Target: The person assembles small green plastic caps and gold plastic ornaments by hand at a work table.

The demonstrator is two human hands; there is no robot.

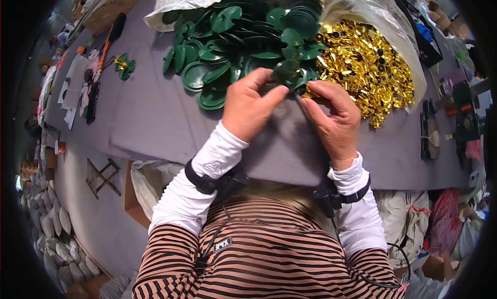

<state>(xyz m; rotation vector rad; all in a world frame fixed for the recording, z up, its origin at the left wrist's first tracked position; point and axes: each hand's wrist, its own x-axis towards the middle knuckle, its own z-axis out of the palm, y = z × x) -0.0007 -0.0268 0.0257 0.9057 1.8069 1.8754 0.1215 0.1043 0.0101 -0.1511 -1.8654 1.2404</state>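
Over the grey cloth-covered table, my left hand [247,106] pinches a glossy dark green disc [284,71] between thumb and fingers. My right hand [335,118] is closed at the disc's near right edge, thumb and forefinger pressed together. Something small and dark sits at those fingertips, too small to name. Just beyond my left hand lies a heap of green plastic discs [196,75], several with notched rims. To the right of it spreads a pile of shiny gold pieces [365,66] mixed with small black round parts, inside an opened clear plastic bag [410,37].
At the left lie a green piece with gold bits [125,66], an orange tool with a black handle [117,28] and white papers [72,92]. Dark green hardware [463,112] stands at the right edge. A folding stool [102,177] is on the floor at left.
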